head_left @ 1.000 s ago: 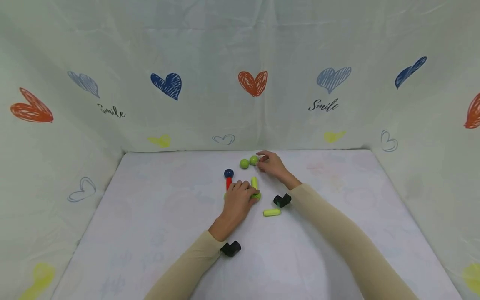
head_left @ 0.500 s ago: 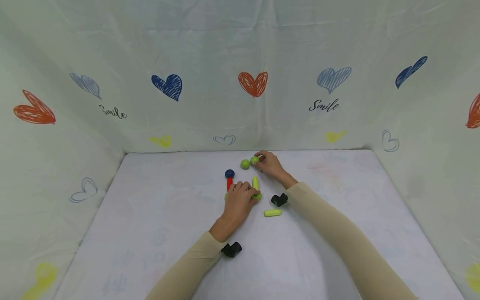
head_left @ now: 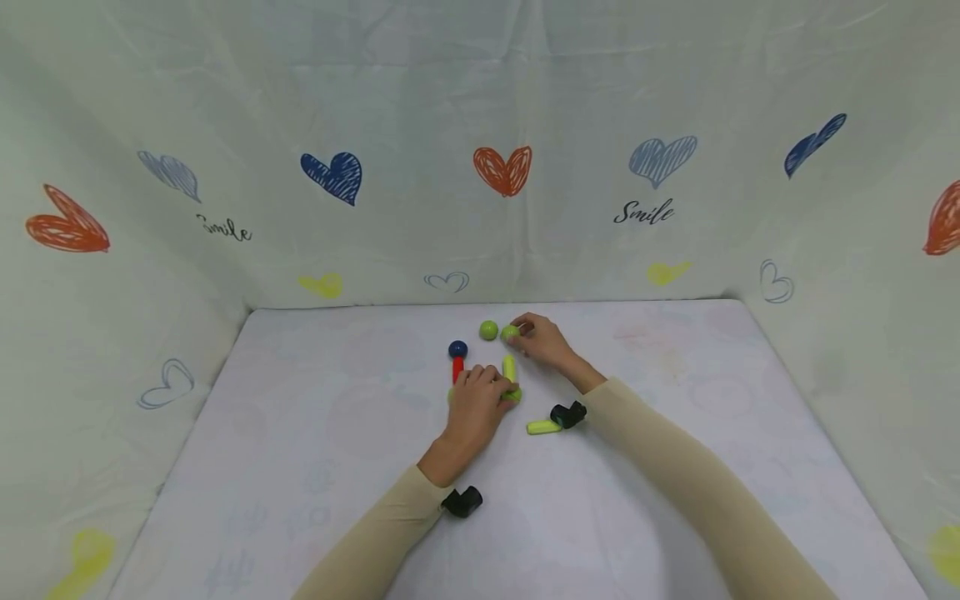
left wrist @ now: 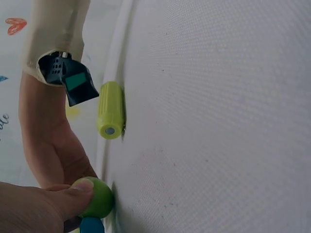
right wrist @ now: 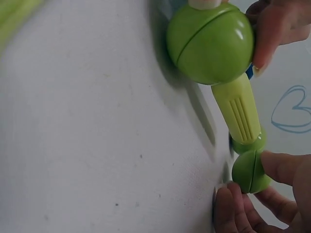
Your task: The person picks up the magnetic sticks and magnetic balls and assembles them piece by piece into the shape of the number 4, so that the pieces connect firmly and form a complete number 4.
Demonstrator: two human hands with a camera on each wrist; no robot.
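In the head view my left hand (head_left: 472, 408) grips a green ball (left wrist: 101, 199) between thumb and fingers, low on the table. A yellow-green rod (head_left: 509, 367) extends from that ball toward the back. Beyond the rod's far end, my right hand (head_left: 546, 342) pinches another green ball (head_left: 510, 333); the right wrist view shows its thumb (right wrist: 282, 166) on that ball. A further green ball (head_left: 489, 331) lies just left of it. Left of my hands, a red rod (head_left: 458, 369) joins a dark blue ball (head_left: 458, 349). My left hand hides much of the pieces under it.
A loose yellow-green rod (head_left: 543, 427) lies nearer me, partly overlapped by the right wrist camera (head_left: 567, 415). Another wrist camera (head_left: 462, 502) sits at the left sleeve. The white table (head_left: 315, 417) meets a heart-printed cloth backdrop (head_left: 390, 217) behind.
My right hand has closed its fingers round the right-hand green ball and drawn it slightly toward me, nearer the upright rod. My left hand has stayed in place.
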